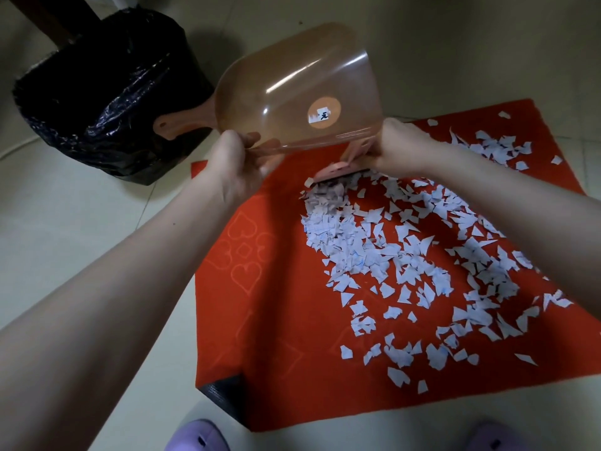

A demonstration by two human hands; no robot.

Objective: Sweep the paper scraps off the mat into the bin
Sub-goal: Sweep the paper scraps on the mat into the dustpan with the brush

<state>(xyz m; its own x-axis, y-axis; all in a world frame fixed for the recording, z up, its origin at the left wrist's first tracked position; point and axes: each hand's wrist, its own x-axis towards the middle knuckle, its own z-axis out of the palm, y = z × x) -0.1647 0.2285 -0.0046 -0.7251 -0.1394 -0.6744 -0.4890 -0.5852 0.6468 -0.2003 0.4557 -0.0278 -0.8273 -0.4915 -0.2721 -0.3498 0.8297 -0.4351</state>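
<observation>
A red mat [276, 320] lies on the pale floor, strewn with several white paper scraps [406, 255]. I hold a translucent pink dustpan [292, 92] up above the mat's far left corner, its underside facing me and its handle pointing left toward the bin. My left hand [234, 164] grips the dustpan's near edge. My right hand [400, 148] is shut on a small pink brush [338, 167], whose dark bristles touch the far end of the scrap pile. The bin [107, 92], lined with a black bag, stands on the floor left of the mat.
A dark wooden furniture leg [48, 17] stands behind the bin. My feet in purple slippers [198, 437] are at the mat's near edge. The mat's near left corner [221, 392] is folded over, showing its black underside.
</observation>
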